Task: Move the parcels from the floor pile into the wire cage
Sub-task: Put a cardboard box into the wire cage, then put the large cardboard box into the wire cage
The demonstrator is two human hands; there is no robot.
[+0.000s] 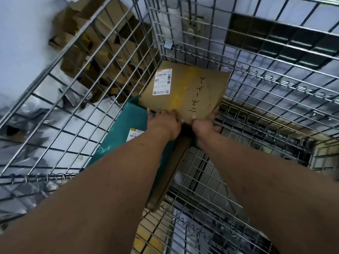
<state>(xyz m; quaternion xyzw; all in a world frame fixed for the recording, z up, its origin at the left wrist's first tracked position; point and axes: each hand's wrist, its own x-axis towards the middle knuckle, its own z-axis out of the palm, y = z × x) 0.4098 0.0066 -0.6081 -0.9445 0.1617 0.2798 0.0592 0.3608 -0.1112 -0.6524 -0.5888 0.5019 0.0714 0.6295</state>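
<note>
Head view: grips cardboard parcel [185, 90] by its near edge with left hand [163, 123] and right hand [205, 125], tilted toward wire cage [156, 39] corner, likely for packing tight above green parcel [128, 121].

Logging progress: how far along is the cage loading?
Done: teal parcel lies in the cage. In hand: left hand and right hand both grip the brown box, low in the far corner. Remaining: the pile of boxes and grey bags outside the cage wall.
</note>
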